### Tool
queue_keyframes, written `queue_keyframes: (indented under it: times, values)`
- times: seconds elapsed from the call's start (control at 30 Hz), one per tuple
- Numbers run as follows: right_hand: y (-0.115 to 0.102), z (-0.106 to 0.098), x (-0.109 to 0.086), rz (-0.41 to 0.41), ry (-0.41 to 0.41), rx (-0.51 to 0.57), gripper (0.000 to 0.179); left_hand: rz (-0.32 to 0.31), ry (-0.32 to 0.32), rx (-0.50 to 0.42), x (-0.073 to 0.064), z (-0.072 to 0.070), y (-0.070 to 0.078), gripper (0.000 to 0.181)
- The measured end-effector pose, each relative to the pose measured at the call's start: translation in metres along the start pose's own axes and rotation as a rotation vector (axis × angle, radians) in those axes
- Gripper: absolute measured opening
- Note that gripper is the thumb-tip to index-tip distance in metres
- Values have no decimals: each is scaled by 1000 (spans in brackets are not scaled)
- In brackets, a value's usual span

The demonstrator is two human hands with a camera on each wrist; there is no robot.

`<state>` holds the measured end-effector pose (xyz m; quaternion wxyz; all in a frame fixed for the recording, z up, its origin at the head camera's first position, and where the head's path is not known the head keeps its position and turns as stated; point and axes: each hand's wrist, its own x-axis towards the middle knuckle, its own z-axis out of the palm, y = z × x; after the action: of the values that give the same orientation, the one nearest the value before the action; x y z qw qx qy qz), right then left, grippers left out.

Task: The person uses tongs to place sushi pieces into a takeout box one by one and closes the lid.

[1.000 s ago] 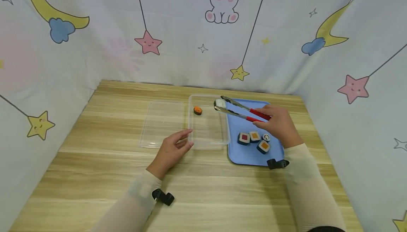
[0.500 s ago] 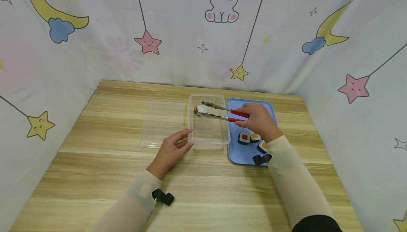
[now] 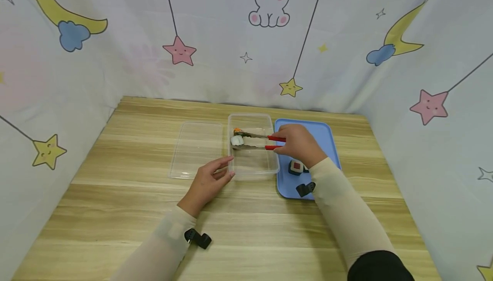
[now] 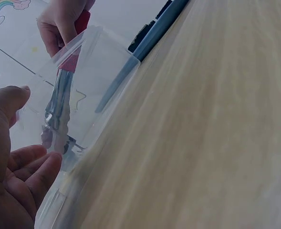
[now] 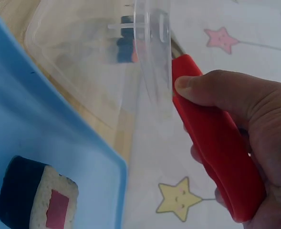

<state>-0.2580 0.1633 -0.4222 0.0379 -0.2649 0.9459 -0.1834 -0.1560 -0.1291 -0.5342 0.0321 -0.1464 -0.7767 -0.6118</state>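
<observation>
My right hand (image 3: 300, 144) grips the red handles of metal tongs (image 3: 252, 147). The tongs' tips reach into a clear plastic box (image 3: 254, 169), around a white-topped sushi piece (image 3: 237, 140) at its left side. Just behind that piece is an orange-topped sushi piece (image 3: 237, 130), partly covered by the tongs. My left hand (image 3: 208, 180) rests at the box's left front side, its relaxed fingers (image 4: 45, 174) at the wall. From the right wrist, the red handle (image 5: 216, 138) shows under my thumb, and two dark sushi pieces appear blurred through the box.
A blue tray (image 3: 286, 189) stands right of the box. On it sits a square sushi roll with a red centre (image 3: 296, 167); my right forearm hides other pieces there. A clear lid (image 3: 196, 150) lies left of the box on the wooden table (image 3: 231, 238).
My right hand has carried the white-topped sushi piece in the tongs leftward from the box's right rim, then down beside the orange-topped one. The left hand has stayed still.
</observation>
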Motion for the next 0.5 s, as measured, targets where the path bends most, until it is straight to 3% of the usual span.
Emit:
queue_keyframes:
  times: [0.5]
  values:
    - [-5,4,9,-13,-29,-111,36,11,5,1,1,0,-2,46]
